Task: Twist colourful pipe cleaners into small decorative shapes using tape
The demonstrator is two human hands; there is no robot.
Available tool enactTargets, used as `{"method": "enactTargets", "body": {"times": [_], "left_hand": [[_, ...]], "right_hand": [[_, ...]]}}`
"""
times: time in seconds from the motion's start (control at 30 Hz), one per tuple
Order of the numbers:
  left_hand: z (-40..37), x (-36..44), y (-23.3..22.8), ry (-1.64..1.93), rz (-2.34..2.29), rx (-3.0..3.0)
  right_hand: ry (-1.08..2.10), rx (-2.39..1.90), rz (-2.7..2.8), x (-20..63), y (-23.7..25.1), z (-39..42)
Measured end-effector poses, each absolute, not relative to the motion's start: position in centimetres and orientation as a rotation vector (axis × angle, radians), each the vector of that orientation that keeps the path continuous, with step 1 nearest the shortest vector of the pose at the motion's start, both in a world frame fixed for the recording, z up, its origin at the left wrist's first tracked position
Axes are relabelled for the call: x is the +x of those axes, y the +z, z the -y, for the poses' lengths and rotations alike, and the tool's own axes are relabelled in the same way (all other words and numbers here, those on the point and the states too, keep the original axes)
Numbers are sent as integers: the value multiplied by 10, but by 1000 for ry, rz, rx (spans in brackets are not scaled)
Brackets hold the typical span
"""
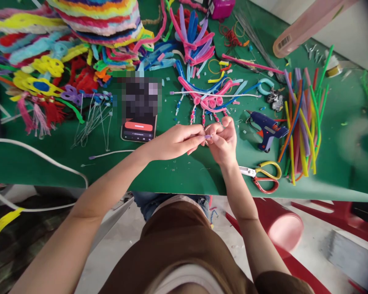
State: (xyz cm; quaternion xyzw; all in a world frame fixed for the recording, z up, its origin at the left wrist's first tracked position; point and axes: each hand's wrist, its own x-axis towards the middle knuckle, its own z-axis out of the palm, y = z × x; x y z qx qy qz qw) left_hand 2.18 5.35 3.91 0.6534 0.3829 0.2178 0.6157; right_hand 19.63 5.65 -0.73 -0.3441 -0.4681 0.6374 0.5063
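My left hand (184, 141) and my right hand (223, 141) meet over the near part of the table. Fingertips of both pinch a small purple piece (207, 136), mostly hidden by the fingers. A thin ring or loop shows partly among the fingers; what it belongs to is hidden. Just beyond lies a cluster of pink pipe cleaner flowers (214, 102), with hanging strands of pink beads (203, 118). Across it rests a white beaded strip (214, 94). Left of my left hand are a phone (138, 131) and a white cord with a purple tip (110, 154).
Right of my hands lie a blue glue gun (268, 126), scissors (266, 179) with yellow and red handles, and a bundle of colourful pipe cleaners (305, 126). Piled pipe cleaner pieces (49, 65) cover the left. The green table's front edge (184, 192) runs before my body.
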Motion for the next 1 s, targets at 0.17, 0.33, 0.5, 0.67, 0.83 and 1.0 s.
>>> {"method": "enactTargets", "body": {"times": [0.17, 0.33, 0.5, 0.67, 0.83, 1.0], "left_hand": [[-54, 23, 37, 504, -927, 1519], [-54, 25, 39, 507, -922, 1512], [-54, 25, 39, 512, -925, 1492], [-58, 22, 36, 418, -912, 1487], [-58, 25, 31, 435, -883, 1445], [-59, 28, 21, 507, -875, 1394]], "right_hand": [[1351, -981, 1280, 198, -7, -53], [1152, -1011, 1316, 192, -5, -45], [1159, -977, 1327, 193, -4, -45], [1388, -1019, 1414, 212, 0, -54], [1233, -1038, 1476, 218, 1, -53], [1242, -1070, 1480, 218, 4, -53]]}}
